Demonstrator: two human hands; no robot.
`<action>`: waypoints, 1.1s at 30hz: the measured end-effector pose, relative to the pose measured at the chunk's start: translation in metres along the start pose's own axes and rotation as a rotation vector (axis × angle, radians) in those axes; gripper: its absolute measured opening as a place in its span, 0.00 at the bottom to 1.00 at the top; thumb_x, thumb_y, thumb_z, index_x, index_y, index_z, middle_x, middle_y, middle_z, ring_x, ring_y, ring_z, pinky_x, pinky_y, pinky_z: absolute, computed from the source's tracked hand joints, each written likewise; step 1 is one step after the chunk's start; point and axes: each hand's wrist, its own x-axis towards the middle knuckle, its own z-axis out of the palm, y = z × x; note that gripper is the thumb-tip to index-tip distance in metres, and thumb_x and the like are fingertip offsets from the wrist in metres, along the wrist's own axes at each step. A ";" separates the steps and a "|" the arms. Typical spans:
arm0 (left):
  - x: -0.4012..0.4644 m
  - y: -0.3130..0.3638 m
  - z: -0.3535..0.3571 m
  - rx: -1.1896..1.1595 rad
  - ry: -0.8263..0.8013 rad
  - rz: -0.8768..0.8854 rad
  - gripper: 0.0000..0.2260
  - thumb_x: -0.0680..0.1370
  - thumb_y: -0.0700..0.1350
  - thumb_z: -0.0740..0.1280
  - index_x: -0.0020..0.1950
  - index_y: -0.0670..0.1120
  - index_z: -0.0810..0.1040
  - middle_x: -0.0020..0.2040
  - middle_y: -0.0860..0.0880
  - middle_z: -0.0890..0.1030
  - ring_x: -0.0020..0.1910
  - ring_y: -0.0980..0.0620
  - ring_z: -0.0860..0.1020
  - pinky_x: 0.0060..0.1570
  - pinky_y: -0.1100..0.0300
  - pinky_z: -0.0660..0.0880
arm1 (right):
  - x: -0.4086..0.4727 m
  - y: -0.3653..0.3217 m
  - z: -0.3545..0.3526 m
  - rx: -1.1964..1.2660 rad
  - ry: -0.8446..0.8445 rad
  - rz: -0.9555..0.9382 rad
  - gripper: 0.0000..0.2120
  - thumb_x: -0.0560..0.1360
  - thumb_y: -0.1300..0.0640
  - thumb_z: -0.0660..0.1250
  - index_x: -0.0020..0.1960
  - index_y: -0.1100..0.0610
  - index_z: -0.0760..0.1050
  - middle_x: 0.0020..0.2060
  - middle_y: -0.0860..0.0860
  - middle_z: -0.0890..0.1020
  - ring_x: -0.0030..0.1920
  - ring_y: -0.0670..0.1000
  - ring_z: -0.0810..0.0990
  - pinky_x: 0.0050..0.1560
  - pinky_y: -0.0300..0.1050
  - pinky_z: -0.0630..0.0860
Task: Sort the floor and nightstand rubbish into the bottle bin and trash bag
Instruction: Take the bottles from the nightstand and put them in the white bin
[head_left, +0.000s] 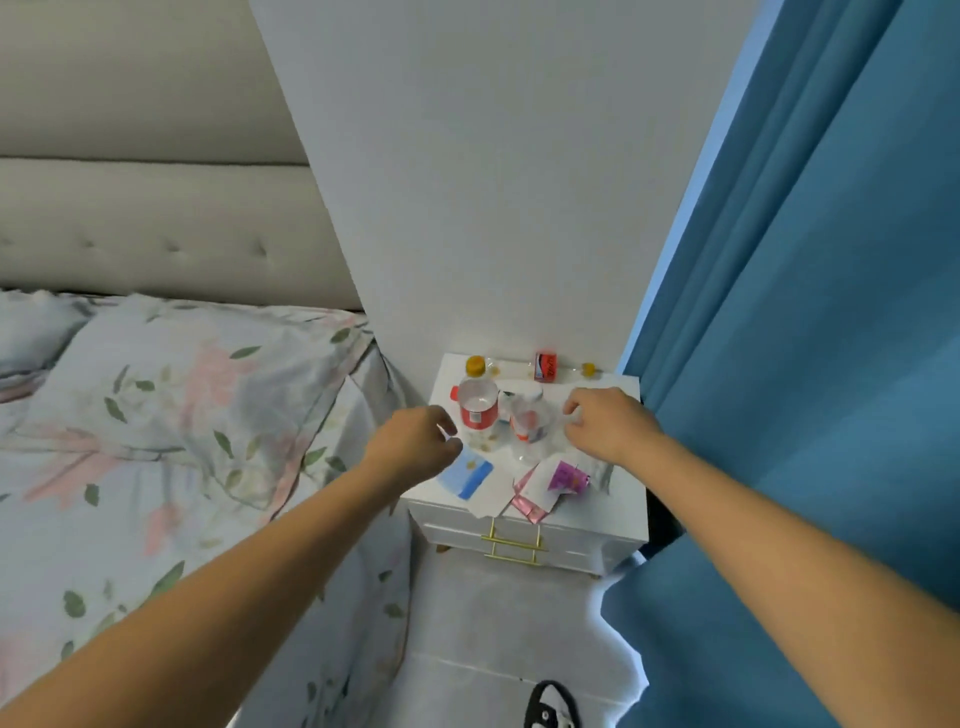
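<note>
Pale floor tiles lead up to a white nightstand (587, 525) wedged between the bed (156, 415) on the left and a blue curtain (805, 364) on the right. Nearest on its top lie thin, limp scraps: a blue paper (470, 478) and pink wrappers (550, 486); I'd pinch those by an edge. My left hand (415, 447) and right hand (605, 423) hover loosely curled, holding nothing. Between them stand two clear plastic bottles (478, 408), light, smooth and easily crushed; I'd grasp each around the label. Farthest, by the wall, sits a small red can (545, 365).
</note>
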 end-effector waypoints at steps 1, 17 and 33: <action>0.024 0.007 0.002 -0.008 0.025 -0.012 0.18 0.76 0.51 0.66 0.64 0.48 0.74 0.59 0.47 0.79 0.52 0.49 0.79 0.51 0.55 0.78 | 0.020 0.005 0.001 0.012 -0.017 -0.001 0.19 0.75 0.53 0.62 0.66 0.50 0.70 0.60 0.52 0.78 0.58 0.56 0.77 0.50 0.46 0.75; 0.191 0.013 0.018 0.060 -0.108 0.126 0.16 0.75 0.46 0.70 0.61 0.47 0.77 0.54 0.46 0.77 0.47 0.51 0.73 0.43 0.62 0.68 | 0.147 -0.030 0.046 0.062 -0.166 -0.070 0.17 0.73 0.53 0.70 0.60 0.55 0.75 0.58 0.53 0.77 0.56 0.55 0.78 0.56 0.48 0.78; 0.021 -0.188 -0.097 -0.299 0.391 -0.326 0.10 0.70 0.48 0.75 0.49 0.52 0.80 0.45 0.55 0.75 0.43 0.54 0.73 0.38 0.68 0.66 | 0.119 -0.189 0.013 0.060 -0.149 -0.389 0.10 0.74 0.52 0.69 0.54 0.52 0.75 0.53 0.47 0.74 0.53 0.48 0.76 0.54 0.39 0.74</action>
